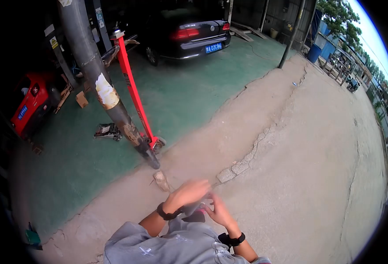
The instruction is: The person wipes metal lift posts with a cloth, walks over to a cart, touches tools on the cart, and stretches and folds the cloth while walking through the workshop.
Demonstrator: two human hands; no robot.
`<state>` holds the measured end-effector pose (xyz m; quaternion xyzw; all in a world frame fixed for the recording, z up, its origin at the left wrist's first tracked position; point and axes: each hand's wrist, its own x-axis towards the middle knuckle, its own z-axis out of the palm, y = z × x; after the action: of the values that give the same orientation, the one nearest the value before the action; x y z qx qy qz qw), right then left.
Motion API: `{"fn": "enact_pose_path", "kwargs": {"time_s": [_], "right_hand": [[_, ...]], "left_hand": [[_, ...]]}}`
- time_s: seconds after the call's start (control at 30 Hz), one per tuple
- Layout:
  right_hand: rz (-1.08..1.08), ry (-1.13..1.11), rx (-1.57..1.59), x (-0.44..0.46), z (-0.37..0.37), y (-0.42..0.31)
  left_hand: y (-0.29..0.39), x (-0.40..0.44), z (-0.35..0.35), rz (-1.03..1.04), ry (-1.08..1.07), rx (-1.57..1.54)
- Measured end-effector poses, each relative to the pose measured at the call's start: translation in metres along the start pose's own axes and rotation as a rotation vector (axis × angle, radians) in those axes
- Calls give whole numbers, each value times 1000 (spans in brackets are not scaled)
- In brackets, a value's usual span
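My left hand (189, 192) is raised in front of my body, its back turned up and its fingers stretched out to the right, slightly blurred. Close beside it, my right hand (219, 212) has its thumb and fingers apart, with the fingertips near the left hand's fingers. Below and between the hands is a blurred greyish patch (192, 208); I cannot make out what it is or whether either hand touches it. Each wrist wears a black band, and a grey shirt (172, 242) covers my body.
A black pole (123, 121) and a red jack stand (134, 92) rise ahead left. A low jack (108, 131) lies on the green floor. Beyond are a black car (194, 37) and a red car (33, 99). A stone (161, 181) lies by the pole; cracked concrete (242, 165) runs right.
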<state>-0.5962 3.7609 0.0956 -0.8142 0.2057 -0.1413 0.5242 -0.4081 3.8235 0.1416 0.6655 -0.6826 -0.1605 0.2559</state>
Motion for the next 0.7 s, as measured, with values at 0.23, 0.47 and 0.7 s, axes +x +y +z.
{"fn": "enact_pose_path", "kwargs": {"time_s": [0.23,0.47,0.7], "right_hand": [[31,661,-245,55,-192,18],[121,719,-397,83,-283,120],[198,85,-275,223,-413,213]], "left_hand": [[45,225,12,517,-45,-88],[13,355,70,524,-247,-161],[-43,481,17,184,-127,-194]]}}
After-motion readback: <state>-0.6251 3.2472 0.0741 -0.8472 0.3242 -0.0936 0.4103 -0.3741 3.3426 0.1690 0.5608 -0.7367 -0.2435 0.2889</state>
